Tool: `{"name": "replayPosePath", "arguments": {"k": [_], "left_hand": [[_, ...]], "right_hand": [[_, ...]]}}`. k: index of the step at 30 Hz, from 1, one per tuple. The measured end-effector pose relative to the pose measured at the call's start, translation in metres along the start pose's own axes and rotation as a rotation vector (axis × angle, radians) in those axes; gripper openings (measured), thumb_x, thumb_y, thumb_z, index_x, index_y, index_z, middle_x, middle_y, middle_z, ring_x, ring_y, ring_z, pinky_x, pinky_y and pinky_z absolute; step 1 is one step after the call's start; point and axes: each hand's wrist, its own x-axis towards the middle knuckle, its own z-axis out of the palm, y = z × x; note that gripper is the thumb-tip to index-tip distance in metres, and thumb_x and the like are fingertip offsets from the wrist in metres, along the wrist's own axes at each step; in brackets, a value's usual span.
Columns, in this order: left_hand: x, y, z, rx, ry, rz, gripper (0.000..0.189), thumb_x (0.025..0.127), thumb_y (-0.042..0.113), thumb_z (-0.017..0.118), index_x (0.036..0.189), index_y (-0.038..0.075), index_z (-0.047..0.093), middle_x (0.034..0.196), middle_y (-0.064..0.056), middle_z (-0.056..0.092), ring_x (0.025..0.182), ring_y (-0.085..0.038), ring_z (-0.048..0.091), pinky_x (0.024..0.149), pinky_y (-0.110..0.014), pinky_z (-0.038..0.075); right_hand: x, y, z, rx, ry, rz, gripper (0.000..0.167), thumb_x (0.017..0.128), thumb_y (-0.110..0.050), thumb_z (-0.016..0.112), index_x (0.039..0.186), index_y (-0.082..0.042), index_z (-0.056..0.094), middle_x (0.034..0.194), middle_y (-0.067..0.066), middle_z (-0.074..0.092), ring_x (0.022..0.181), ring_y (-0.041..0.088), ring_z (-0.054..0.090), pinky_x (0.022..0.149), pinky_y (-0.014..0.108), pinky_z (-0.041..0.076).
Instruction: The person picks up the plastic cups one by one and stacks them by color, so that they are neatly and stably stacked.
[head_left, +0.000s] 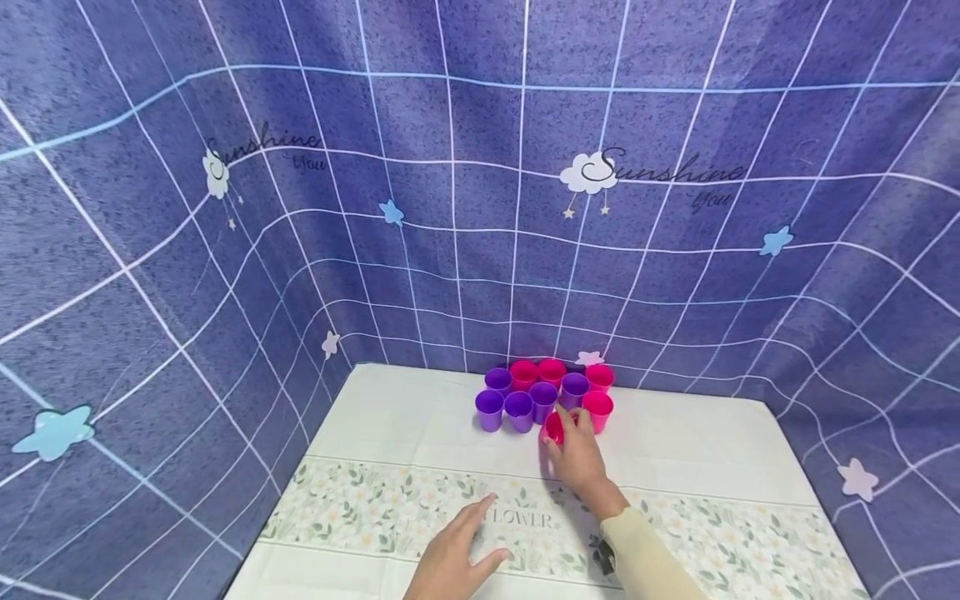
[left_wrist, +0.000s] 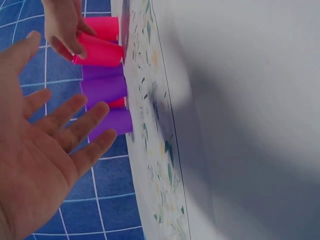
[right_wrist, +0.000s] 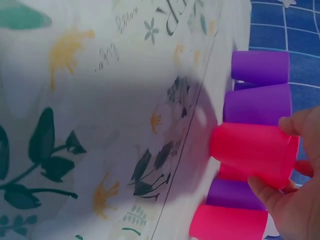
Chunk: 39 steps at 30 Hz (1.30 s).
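My right hand (head_left: pixel 581 458) grips a pink cup (right_wrist: pixel 252 152) by its rim, thumb on one side and fingers on the other. This cup stands in front of a cluster of pink and purple cups, all with their mouths up. Beside it on the right is another pink cup (head_left: pixel 598 411); to its left are purple cups (head_left: pixel 519 412). The left hand (head_left: pixel 457 554) hovers over the floral band nearer to me, fingers spread, holding nothing. In the left wrist view its palm (left_wrist: pixel 40 165) faces the cups.
A white tablecloth (head_left: pixel 390 417) with a printed floral band (head_left: pixel 360 508) covers the table. Blue curtains (head_left: pixel 480 208) with a grid and star pattern hang behind it and on both sides. The cups stand close to the back curtain.
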Motion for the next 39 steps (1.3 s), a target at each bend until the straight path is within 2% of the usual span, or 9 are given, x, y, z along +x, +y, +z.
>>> {"name": "replayPosePath", "arguments": {"k": [7,11,14,18,22,26,32,35,39], "left_hand": [[0.001,0.003,0.004,-0.031,-0.012,-0.027,0.077,0.097,0.055,0.069,0.164,0.030,0.038,0.157,-0.006,0.058,0.138,-0.034,0.062,0.110,-0.058,0.053],[0.002,0.003,0.007,-0.039,-0.015,-0.033,0.077,0.097,0.050,0.071,0.163,0.029,0.038,0.157,-0.006,0.058,0.138,-0.035,0.062,0.110,-0.059,0.053],[0.003,0.002,0.010,-0.043,-0.017,-0.031,0.076,0.098,0.048,0.071,0.163,0.026,0.039,0.156,-0.007,0.058,0.138,-0.035,0.062,0.110,-0.059,0.053],[0.005,0.001,0.013,-0.043,-0.023,-0.032,0.075,0.098,0.045,0.072,0.163,0.024,0.039,0.157,-0.008,0.057,0.139,-0.034,0.061,0.111,-0.058,0.052],[0.007,0.002,0.015,-0.050,-0.022,-0.040,0.075,0.098,0.043,0.072,0.163,0.025,0.040,0.157,-0.009,0.057,0.140,-0.035,0.060,0.113,-0.058,0.051],[0.009,0.003,0.017,-0.068,-0.003,-0.031,0.075,0.098,0.043,0.073,0.163,0.026,0.039,0.158,-0.008,0.056,0.139,-0.032,0.062,0.114,-0.056,0.051],[0.014,0.000,0.023,-0.227,-0.027,-0.018,0.084,0.096,0.035,0.077,0.165,0.019,0.031,0.163,-0.012,0.049,0.133,-0.034,0.065,0.111,-0.058,0.052],[0.015,0.003,0.026,-0.270,-0.026,-0.032,0.088,0.095,0.032,0.078,0.166,0.016,0.028,0.164,-0.014,0.046,0.136,-0.038,0.063,0.109,-0.060,0.053],[0.015,0.006,0.032,-0.246,0.023,-0.029,0.092,0.093,0.030,0.081,0.165,0.011,0.028,0.165,-0.017,0.043,0.138,-0.041,0.059,0.107,-0.060,0.054]], "right_hand": [[-0.012,-0.010,-0.007,0.054,0.024,-0.026,0.077,0.088,-0.026,0.085,0.154,-0.005,0.052,0.136,0.015,0.048,0.113,0.031,0.064,0.107,0.050,0.058],[-0.020,-0.016,-0.009,0.047,0.082,-0.115,0.070,0.080,-0.022,0.091,0.141,-0.001,0.063,0.124,0.014,0.052,0.104,0.027,0.062,0.098,0.046,0.061],[-0.026,-0.020,-0.011,0.051,0.126,-0.189,0.066,0.075,-0.021,0.094,0.133,-0.002,0.069,0.116,0.011,0.053,0.099,0.023,0.061,0.090,0.043,0.062],[-0.033,-0.026,-0.012,0.064,0.157,-0.260,0.064,0.070,-0.020,0.097,0.127,-0.005,0.073,0.111,0.008,0.055,0.099,0.020,0.060,0.086,0.042,0.063],[-0.038,-0.031,-0.015,0.100,0.121,-0.263,0.064,0.068,-0.019,0.099,0.127,-0.009,0.074,0.112,0.006,0.055,0.101,0.019,0.059,0.090,0.041,0.063],[-0.045,-0.037,-0.019,0.150,0.056,-0.188,0.065,0.071,-0.022,0.099,0.129,-0.011,0.073,0.113,0.004,0.054,0.102,0.016,0.059,0.094,0.041,0.062],[-0.056,-0.042,-0.019,0.197,-0.046,-0.058,0.066,0.077,-0.031,0.096,0.132,-0.007,0.070,0.113,0.005,0.058,0.101,0.017,0.065,0.092,0.040,0.065],[-0.063,-0.046,-0.017,0.182,-0.107,-0.053,0.067,0.079,-0.039,0.093,0.132,-0.006,0.070,0.112,0.005,0.060,0.098,0.017,0.067,0.086,0.039,0.067],[-0.074,-0.051,-0.014,0.166,-0.158,-0.082,0.067,0.081,-0.048,0.090,0.130,-0.006,0.071,0.110,0.002,0.060,0.094,0.013,0.065,0.080,0.033,0.066]]}}
